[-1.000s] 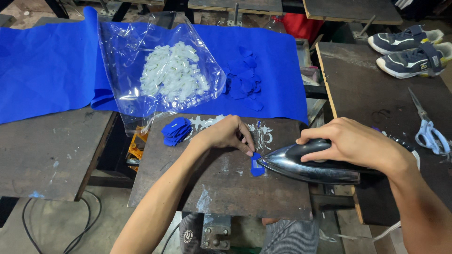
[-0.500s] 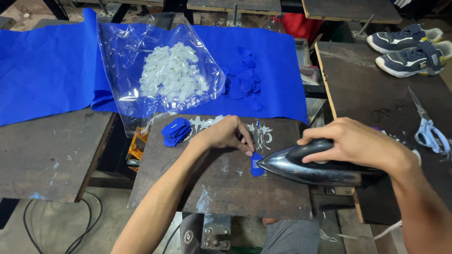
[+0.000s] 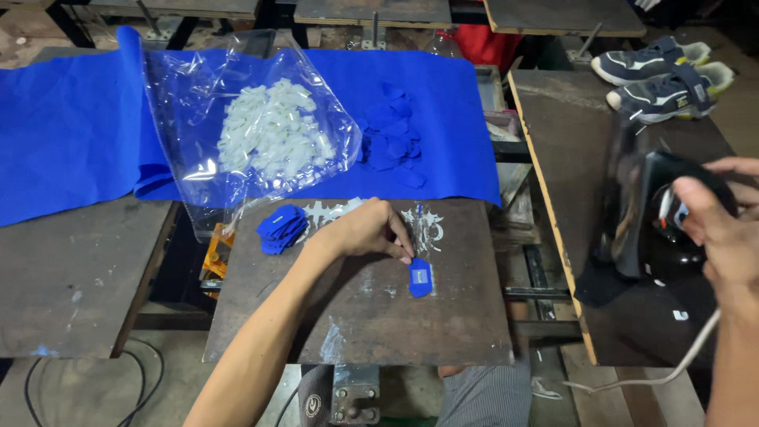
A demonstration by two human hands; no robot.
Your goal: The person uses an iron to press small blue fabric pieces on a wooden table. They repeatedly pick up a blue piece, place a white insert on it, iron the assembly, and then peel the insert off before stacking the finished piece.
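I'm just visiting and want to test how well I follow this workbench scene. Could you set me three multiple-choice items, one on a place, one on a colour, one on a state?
1. Where does the small blue patch lie?
A. on the dark metal plate
B. inside the clear plastic bag
C. beside the shoes

2. What colour is the long cloth across the tables?
A. red
B. blue
C. white

3. How is the iron placed?
A. pressed flat on the patch
B. tipped up on the right-hand table, held by the right hand
C. lying on the floor

Answers:
1 A: the patch rests on the metal plate at the left hand's fingertips.
2 B: the cloth is bright blue.
3 B: the right hand grips its handle, and its soleplate faces sideways, clear of the patch.
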